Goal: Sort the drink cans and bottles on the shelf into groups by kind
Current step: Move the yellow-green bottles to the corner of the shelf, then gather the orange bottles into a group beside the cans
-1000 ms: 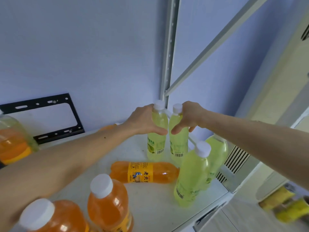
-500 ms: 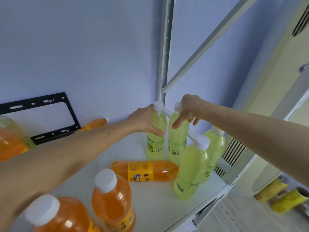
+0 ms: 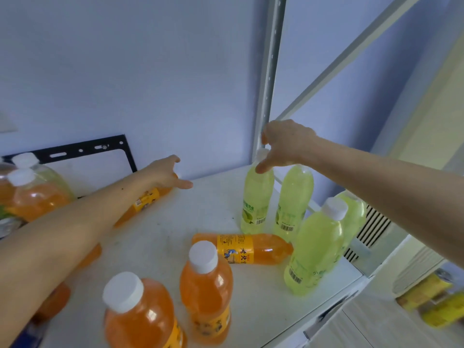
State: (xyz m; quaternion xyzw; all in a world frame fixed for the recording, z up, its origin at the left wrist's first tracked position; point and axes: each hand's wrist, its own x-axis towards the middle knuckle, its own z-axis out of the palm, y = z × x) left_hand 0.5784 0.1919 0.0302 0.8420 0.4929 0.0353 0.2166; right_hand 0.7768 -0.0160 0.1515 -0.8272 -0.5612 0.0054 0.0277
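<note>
At far left, several orange bottles [image 3: 37,197] stand bunched on the shelf [image 3: 155,237], with two more upright in front [image 3: 206,292]. The left hand [image 3: 167,172], fingers spread in an open grip, reaches over an orange bottle lying on its side [image 3: 148,197]; another [image 3: 246,248] lies mid-shelf, so these probably still need standing up. The right hand [image 3: 283,144], loosely open, hovers over four green bottles [image 3: 256,197] already grouped at right. The shelf is white against a pale blue wall [image 3: 125,71]; yellow cans [image 3: 426,292] sit below.
</note>
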